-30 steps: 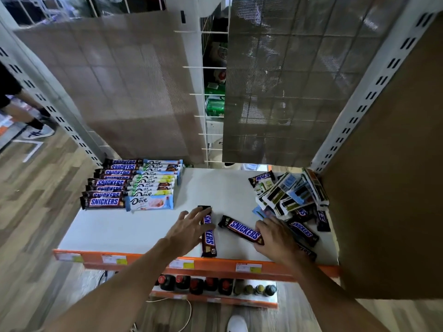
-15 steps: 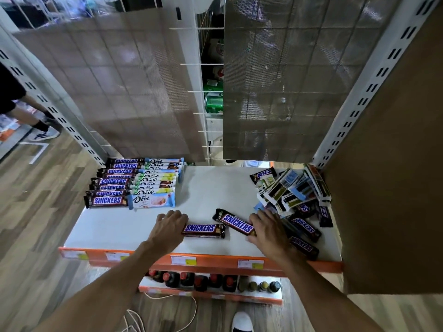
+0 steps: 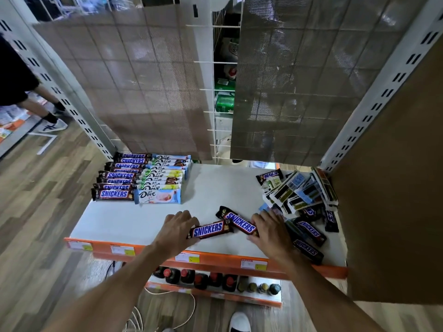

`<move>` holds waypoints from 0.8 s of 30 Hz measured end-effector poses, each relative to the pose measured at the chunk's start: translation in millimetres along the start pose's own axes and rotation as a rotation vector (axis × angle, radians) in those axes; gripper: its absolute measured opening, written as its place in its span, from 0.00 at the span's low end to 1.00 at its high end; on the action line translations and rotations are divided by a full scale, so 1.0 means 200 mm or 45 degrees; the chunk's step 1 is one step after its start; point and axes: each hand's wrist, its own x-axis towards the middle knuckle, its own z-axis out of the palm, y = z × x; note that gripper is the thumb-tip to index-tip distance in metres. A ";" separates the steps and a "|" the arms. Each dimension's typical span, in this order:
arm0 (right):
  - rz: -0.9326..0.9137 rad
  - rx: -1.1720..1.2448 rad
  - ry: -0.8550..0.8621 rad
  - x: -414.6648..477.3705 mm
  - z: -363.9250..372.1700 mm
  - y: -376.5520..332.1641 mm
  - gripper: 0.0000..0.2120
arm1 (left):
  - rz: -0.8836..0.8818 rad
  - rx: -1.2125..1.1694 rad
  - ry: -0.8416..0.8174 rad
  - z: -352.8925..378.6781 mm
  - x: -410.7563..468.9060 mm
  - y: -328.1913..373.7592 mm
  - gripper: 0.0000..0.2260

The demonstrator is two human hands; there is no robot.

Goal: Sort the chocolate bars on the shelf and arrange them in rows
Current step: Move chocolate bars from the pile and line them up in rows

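Sorting is underway: the left hand (image 3: 178,232) curls round one Snickers bar (image 3: 211,229) near the front of the shelf (image 3: 134,219), and the right hand (image 3: 269,232) grips the second Snickers bar (image 3: 238,222) just beside it. Next, probably, both bars go to the Snickers row (image 3: 117,178) at back left, laid parallel with it.

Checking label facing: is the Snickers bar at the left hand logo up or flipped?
Logo up: the Snickers bar lies flat on the shelf, blue lettering readable, one end held by the left hand.
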 end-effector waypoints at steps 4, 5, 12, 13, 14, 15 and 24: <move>0.008 -0.020 0.011 -0.01 0.00 -0.02 0.23 | 0.018 0.027 0.001 0.03 0.00 0.00 0.17; 0.008 -0.022 0.014 -0.01 0.00 -0.02 0.23 | 0.016 0.022 0.008 0.03 0.00 0.01 0.17; 0.010 -0.040 0.013 -0.01 0.01 -0.03 0.24 | 0.033 0.065 0.043 0.04 -0.03 -0.01 0.16; 0.006 -0.049 0.025 -0.01 0.01 -0.04 0.24 | 0.035 0.075 0.052 0.04 -0.03 -0.01 0.16; 0.001 -0.052 0.037 -0.01 0.01 -0.04 0.24 | 0.035 0.081 0.064 0.04 -0.04 -0.02 0.16; -0.003 -0.052 0.047 -0.01 0.01 -0.05 0.24 | 0.032 0.086 0.076 0.03 -0.05 -0.04 0.16; -0.105 -0.037 0.092 0.03 0.04 -0.18 0.22 | -0.083 0.215 0.188 -0.06 -0.20 -0.27 0.18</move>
